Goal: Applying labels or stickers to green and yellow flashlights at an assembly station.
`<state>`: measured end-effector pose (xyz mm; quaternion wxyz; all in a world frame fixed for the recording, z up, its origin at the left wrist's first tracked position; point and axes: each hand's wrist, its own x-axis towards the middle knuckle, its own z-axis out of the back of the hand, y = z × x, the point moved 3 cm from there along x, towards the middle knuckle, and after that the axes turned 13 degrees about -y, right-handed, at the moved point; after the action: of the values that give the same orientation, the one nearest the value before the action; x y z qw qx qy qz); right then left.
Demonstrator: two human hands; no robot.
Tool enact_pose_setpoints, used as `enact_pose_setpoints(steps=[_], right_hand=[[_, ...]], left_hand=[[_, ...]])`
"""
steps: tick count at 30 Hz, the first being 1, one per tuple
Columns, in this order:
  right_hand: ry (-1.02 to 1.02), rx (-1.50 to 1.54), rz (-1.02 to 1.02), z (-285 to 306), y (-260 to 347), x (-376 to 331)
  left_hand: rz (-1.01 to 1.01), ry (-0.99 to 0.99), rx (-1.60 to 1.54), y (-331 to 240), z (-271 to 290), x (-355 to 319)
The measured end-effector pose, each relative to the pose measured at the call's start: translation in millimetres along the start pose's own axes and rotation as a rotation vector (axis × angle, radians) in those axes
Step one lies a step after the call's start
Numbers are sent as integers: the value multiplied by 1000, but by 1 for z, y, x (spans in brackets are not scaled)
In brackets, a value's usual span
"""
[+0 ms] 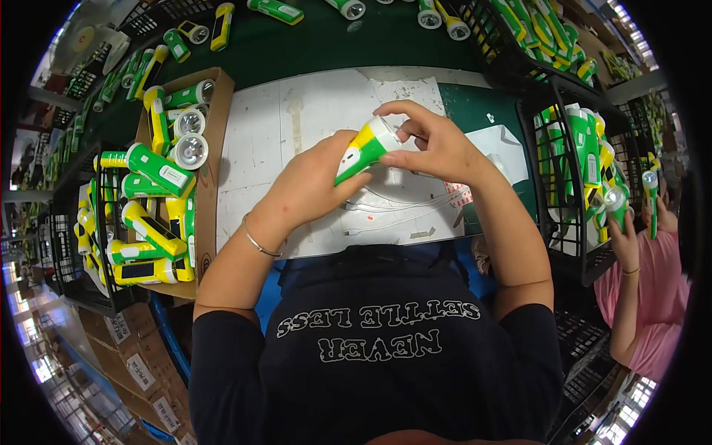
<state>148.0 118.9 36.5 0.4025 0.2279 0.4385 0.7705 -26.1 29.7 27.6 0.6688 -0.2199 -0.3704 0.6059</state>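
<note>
A green and yellow flashlight (pixel 366 148) with a white head is held over the white work surface, its head tilted up and to the right. My left hand (pixel 319 174) is wrapped round its body. With fingers curled, my right hand (pixel 434 144) grips the white head from the far and near sides. Below the flashlight, thin white cables (pixel 397 210) lie on the white board (pixel 259 148). What the palms touch is hidden.
A cardboard box (pixel 217 141) of flashlights stands at left, beside a black crate (pixel 111 222). Another black crate (pixel 552 178) of flashlights is at right. More flashlights lie along the far green table (pixel 311 55). At far right a person in pink (pixel 645 297) holds flashlights.
</note>
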Motion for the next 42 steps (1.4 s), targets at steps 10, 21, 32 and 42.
enact_pose_setpoints(steps=[10,21,32,42], right_hand=[[-3,361,-5,7,-17,-15],[-107,-388,195,-82,-45,-29],[-134,483,-164,-36,-42,-21],[-159,524,-313,-35,-46,-23]], left_hand=[[61,167,321,11,48,-24],[401,130,-448,37,-5,-28],[335,9,-307,30,-23,-23],[32,-235,169,10,-28,-24]])
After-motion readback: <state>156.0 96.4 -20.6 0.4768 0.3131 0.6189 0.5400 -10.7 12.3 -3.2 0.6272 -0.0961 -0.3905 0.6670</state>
